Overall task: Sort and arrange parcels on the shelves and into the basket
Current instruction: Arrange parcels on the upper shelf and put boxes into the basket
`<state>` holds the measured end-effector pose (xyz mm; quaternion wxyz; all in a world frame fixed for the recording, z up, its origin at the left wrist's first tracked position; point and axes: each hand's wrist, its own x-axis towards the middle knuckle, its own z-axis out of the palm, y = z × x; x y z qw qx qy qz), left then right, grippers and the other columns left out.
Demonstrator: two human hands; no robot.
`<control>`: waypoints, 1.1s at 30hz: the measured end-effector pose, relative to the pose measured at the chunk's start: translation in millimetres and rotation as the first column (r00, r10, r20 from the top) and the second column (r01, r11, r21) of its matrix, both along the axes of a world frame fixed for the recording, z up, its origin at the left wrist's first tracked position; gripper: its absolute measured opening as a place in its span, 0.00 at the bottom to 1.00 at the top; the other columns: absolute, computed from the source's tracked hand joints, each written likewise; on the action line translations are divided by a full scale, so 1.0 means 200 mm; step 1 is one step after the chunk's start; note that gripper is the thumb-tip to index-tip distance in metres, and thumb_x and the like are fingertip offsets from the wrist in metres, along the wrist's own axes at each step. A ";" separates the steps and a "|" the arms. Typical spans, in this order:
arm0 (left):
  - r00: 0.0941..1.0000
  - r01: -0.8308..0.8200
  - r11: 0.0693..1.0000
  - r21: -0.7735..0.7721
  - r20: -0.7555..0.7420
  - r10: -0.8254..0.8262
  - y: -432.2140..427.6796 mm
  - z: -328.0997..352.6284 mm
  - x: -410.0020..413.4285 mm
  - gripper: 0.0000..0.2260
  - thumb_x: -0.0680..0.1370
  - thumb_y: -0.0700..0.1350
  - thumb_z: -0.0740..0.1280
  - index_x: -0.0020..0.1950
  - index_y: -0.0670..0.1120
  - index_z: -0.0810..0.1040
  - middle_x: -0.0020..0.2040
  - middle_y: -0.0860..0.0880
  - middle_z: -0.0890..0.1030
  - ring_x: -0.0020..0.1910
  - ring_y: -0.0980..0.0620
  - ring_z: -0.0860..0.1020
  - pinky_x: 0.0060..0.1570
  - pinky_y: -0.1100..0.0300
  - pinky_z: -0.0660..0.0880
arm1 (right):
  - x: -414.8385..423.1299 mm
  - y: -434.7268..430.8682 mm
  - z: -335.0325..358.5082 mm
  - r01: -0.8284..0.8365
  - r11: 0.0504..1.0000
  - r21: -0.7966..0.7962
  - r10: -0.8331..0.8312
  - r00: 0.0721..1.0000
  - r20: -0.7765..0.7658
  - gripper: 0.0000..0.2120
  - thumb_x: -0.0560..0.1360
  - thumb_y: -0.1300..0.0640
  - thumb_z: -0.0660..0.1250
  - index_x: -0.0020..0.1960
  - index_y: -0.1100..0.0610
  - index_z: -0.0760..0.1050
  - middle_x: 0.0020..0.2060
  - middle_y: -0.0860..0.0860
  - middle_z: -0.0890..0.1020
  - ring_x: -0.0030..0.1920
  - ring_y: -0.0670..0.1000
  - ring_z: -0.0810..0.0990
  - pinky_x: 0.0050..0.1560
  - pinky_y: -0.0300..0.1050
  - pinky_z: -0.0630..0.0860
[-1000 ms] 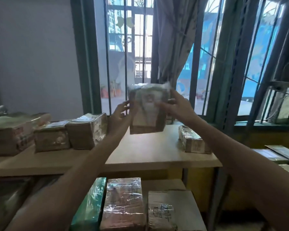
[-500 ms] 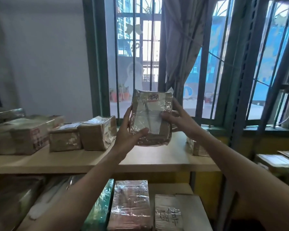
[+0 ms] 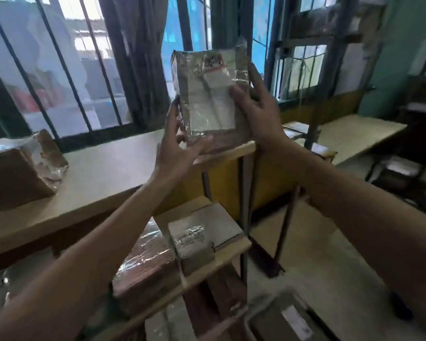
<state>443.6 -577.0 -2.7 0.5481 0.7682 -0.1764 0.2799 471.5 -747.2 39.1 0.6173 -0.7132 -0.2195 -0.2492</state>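
Parcel (image 3: 207,102) swinging right since earlier frame, now upright at right end of top shelf (image 3: 103,166); left hand (image 3: 180,146) and right hand (image 3: 262,116) gripping sides, fingers (image 3: 256,82) curling round edges. Placing step likely; next calling for steady lowering.

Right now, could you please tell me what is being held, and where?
A taped parcel, upright: left hand grips its lower left edge, right hand its right side.
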 end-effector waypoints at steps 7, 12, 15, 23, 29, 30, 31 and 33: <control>0.945 0.323 0.946 0.022 -0.059 -0.321 -0.53 -0.30 -0.08 0.38 0.69 0.53 0.73 0.73 0.50 0.57 0.64 0.53 0.72 0.58 0.63 0.74 0.56 0.60 0.76 | -0.36 -0.57 -0.35 0.467 0.881 -0.079 -0.472 0.879 -0.072 0.31 0.78 0.49 0.61 0.76 0.54 0.53 0.68 0.55 0.73 0.63 0.49 0.75 0.62 0.47 0.75; 0.852 0.502 0.865 0.014 -0.179 -0.491 -0.88 -0.74 -0.13 0.35 0.71 0.48 0.72 0.73 0.51 0.59 0.66 0.59 0.68 0.59 0.65 0.70 0.53 0.76 0.70 | -0.55 -0.90 -0.80 0.594 0.789 -0.155 -0.614 0.760 -0.213 0.30 0.78 0.47 0.60 0.76 0.51 0.53 0.69 0.53 0.71 0.66 0.50 0.72 0.65 0.49 0.71; 0.771 0.596 0.803 0.010 -0.285 -0.569 -1.06 -1.12 -0.14 0.35 0.70 0.49 0.73 0.73 0.51 0.59 0.64 0.60 0.70 0.57 0.71 0.70 0.49 0.80 0.68 | -0.62 -1.05 -1.19 0.643 0.743 -0.185 -0.659 0.654 -0.371 0.28 0.78 0.47 0.60 0.75 0.49 0.56 0.65 0.50 0.75 0.62 0.47 0.74 0.61 0.40 0.72; 0.462 0.758 0.649 -0.067 -0.648 -0.606 -1.44 -2.62 -0.33 0.36 0.68 0.49 0.75 0.72 0.52 0.63 0.60 0.51 0.79 0.60 0.57 0.76 0.61 0.59 0.73 | -0.97 -1.37 -2.74 0.723 0.654 -0.221 -0.577 0.288 -0.765 0.20 0.78 0.46 0.61 0.68 0.50 0.69 0.61 0.50 0.79 0.60 0.50 0.77 0.61 0.45 0.73; 0.298 0.732 0.639 -0.237 -0.732 -0.612 -1.65 -3.60 -0.46 0.28 0.70 0.41 0.73 0.65 0.58 0.67 0.52 0.60 0.79 0.49 0.66 0.77 0.43 0.72 0.74 | -1.17 -1.51 -3.66 0.585 0.765 -0.268 -0.424 0.144 -0.894 0.43 0.67 0.42 0.73 0.74 0.42 0.52 0.64 0.46 0.74 0.59 0.52 0.76 0.58 0.52 0.76; 0.298 0.707 0.656 -0.264 -0.730 -0.615 -1.69 -3.72 -0.47 0.25 0.71 0.38 0.71 0.63 0.56 0.69 0.51 0.59 0.79 0.47 0.66 0.77 0.42 0.71 0.74 | -1.19 -1.53 -3.78 0.578 0.771 -0.266 -0.408 0.128 -0.904 0.47 0.63 0.43 0.76 0.73 0.42 0.51 0.63 0.47 0.74 0.59 0.53 0.77 0.58 0.55 0.77; 0.296 0.679 0.671 -0.298 -0.725 -0.621 -1.72 -3.83 -0.49 0.22 0.72 0.36 0.70 0.62 0.54 0.71 0.50 0.57 0.79 0.46 0.66 0.78 0.41 0.72 0.74 | -1.21 -1.54 -3.88 0.582 0.768 -0.266 -0.396 0.107 -0.912 0.48 0.62 0.43 0.77 0.72 0.41 0.51 0.63 0.48 0.75 0.60 0.54 0.77 0.57 0.57 0.77; 0.305 0.638 0.694 -0.334 -0.717 -0.626 -1.78 -4.03 -0.51 0.18 0.73 0.36 0.68 0.60 0.51 0.74 0.48 0.57 0.79 0.44 0.66 0.78 0.39 0.72 0.75 | -1.23 -1.54 -4.05 0.633 0.723 -0.275 -0.419 0.086 -0.904 0.48 0.62 0.44 0.77 0.73 0.42 0.51 0.64 0.50 0.74 0.61 0.55 0.75 0.54 0.53 0.78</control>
